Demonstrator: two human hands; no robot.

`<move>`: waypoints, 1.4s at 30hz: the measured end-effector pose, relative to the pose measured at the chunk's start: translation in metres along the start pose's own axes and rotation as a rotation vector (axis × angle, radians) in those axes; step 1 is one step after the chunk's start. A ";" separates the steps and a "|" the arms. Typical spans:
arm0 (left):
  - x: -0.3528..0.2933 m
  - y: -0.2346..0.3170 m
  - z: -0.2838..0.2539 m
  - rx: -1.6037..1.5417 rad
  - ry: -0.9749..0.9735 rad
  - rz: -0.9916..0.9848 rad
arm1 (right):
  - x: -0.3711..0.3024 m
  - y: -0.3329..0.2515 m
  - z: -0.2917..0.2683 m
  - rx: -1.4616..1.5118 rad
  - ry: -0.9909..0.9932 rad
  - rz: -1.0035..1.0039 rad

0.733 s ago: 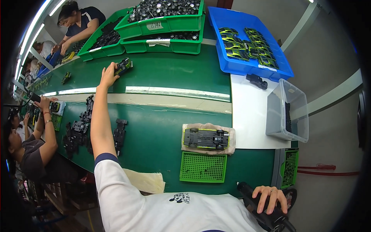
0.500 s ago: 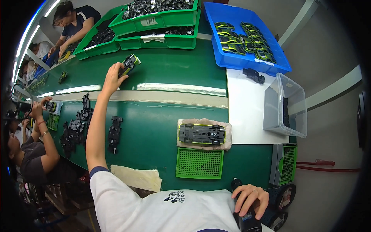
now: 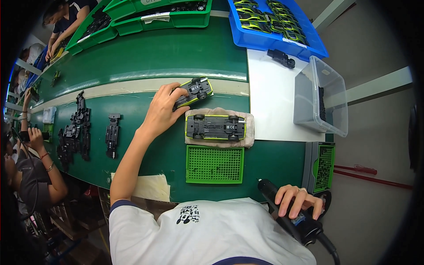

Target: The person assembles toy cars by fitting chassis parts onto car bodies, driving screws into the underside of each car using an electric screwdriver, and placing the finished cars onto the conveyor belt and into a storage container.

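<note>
My left hand (image 3: 162,109) grips a toy car (image 3: 199,91) with a lime-green edge, its black underside turned up. The car is held in the air or just over the bench, beyond the pad; I cannot tell whether it touches. A second toy car (image 3: 215,127) lies wheels-up on a beige cloth pad (image 3: 250,129). Just nearer than the pad sits a green perforated tray (image 3: 214,164) with small dark bits in it, too small to name. Low at the right, my right hand (image 3: 298,201) is closed around a black electric screwdriver (image 3: 268,191), its tip pointing up and left.
Black chassis parts (image 3: 73,132) lie in a pile at the left, a single chassis (image 3: 112,134) beside them. Green bins (image 3: 163,20) and a blue bin (image 3: 274,51) of car bodies stand at the back. A clear box (image 3: 304,106) is at the right. A co-worker (image 3: 37,172) sits left.
My left hand has brought the toy car from the far left across to just beyond the pad. My right hand has raised the screwdriver slightly. The whole view has shifted.
</note>
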State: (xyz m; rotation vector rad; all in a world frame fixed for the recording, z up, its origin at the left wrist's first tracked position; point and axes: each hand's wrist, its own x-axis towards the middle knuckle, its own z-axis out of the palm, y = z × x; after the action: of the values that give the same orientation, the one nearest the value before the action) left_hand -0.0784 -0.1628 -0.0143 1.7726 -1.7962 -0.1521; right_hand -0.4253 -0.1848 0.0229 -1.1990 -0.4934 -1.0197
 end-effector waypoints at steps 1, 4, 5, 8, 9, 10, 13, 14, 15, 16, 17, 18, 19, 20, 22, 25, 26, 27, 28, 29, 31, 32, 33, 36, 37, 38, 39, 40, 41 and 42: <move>-0.001 -0.001 0.001 0.028 0.004 0.003 | -0.001 -0.001 0.000 -0.009 0.036 -0.016; -0.002 -0.003 0.005 0.061 0.011 0.002 | -0.002 0.000 0.001 -0.012 0.067 -0.025; -0.002 -0.004 0.006 0.055 0.032 0.007 | -0.002 0.001 0.003 -0.014 0.057 -0.020; -0.006 -0.005 0.007 0.065 0.052 0.014 | 0.005 0.005 0.011 -0.071 0.005 0.010; -0.008 -0.005 0.007 0.081 0.054 0.017 | 0.006 0.009 0.013 -0.069 -0.023 0.001; -0.006 -0.004 0.006 0.074 0.049 0.021 | 0.008 0.007 0.014 -0.085 -0.056 0.042; -0.003 0.000 0.003 0.054 0.101 0.043 | 0.010 0.008 0.013 -0.083 -0.141 0.066; -0.004 0.001 0.001 0.051 0.098 0.043 | 0.010 0.009 0.012 -0.079 -0.164 0.075; -0.007 0.005 -0.001 0.005 0.134 0.080 | 0.009 0.009 0.012 -0.075 -0.187 0.085; -0.009 0.008 -0.004 -0.041 0.171 0.116 | 0.007 0.009 0.010 -0.078 -0.185 0.087; -0.012 0.010 -0.006 -0.094 0.151 0.175 | 0.005 0.009 0.007 -0.089 -0.202 0.174; -0.014 0.014 -0.007 -0.099 0.151 0.175 | 0.003 0.007 0.005 -0.100 -0.218 0.261; -0.017 0.018 -0.008 -0.135 0.088 0.235 | 0.008 0.002 0.005 -0.191 -0.274 0.399; -0.021 0.022 -0.008 -0.173 0.025 0.294 | 0.008 0.000 0.002 -0.188 -0.276 0.403; -0.027 0.026 -0.004 -0.161 -0.005 0.306 | 0.005 0.001 -0.002 -0.239 -0.351 0.465; -0.028 0.032 0.004 -0.158 -0.041 0.317 | -0.012 0.006 -0.016 -0.082 -0.186 0.311; -0.027 0.032 0.005 -0.181 -0.042 0.320 | -0.013 0.005 -0.022 -0.013 -0.125 0.282; -0.029 0.029 0.005 -0.151 -0.044 0.297 | -0.012 0.007 -0.026 0.003 -0.028 0.238; -0.032 0.028 0.009 -0.128 -0.055 0.272 | -0.018 0.008 -0.030 0.016 0.077 0.195; -0.031 0.026 0.009 -0.140 -0.050 0.266 | -0.026 0.009 -0.032 0.019 0.199 0.121; -0.027 0.027 0.008 -0.156 -0.041 0.273 | -0.033 0.011 -0.027 -0.043 0.484 0.014; -0.027 0.027 0.007 -0.161 -0.029 0.285 | -0.032 0.011 -0.022 -0.107 0.645 -0.020; -0.030 0.027 0.009 -0.177 -0.019 0.292 | -0.033 0.009 -0.014 -0.245 0.768 -0.005; -0.030 0.024 0.015 -0.181 -0.017 0.281 | -0.019 0.015 -0.010 -0.597 0.789 0.060; -0.031 0.023 0.016 -0.182 -0.017 0.277 | -0.020 0.016 -0.008 -0.596 0.788 0.064; -0.033 0.023 0.016 -0.188 -0.011 0.272 | -0.022 0.018 -0.006 -0.732 0.856 0.107; -0.034 0.022 0.016 -0.193 -0.004 0.267 | -0.022 0.019 -0.004 -0.868 0.920 0.150; -0.034 0.022 0.016 -0.196 0.000 0.267 | -0.021 0.020 -0.003 -0.872 0.916 0.150; -0.035 0.023 0.016 -0.194 -0.003 0.265 | -0.019 0.021 -0.001 -0.923 0.971 0.159; -0.035 0.023 0.016 -0.192 -0.006 0.263 | -0.017 0.023 0.001 -0.975 1.026 0.167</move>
State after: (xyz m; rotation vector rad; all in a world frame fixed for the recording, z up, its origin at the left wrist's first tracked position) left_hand -0.1089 -0.1328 -0.0282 1.3916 -1.9300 -0.2150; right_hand -0.4143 -0.1770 -0.0020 -1.2837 0.9985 -1.6119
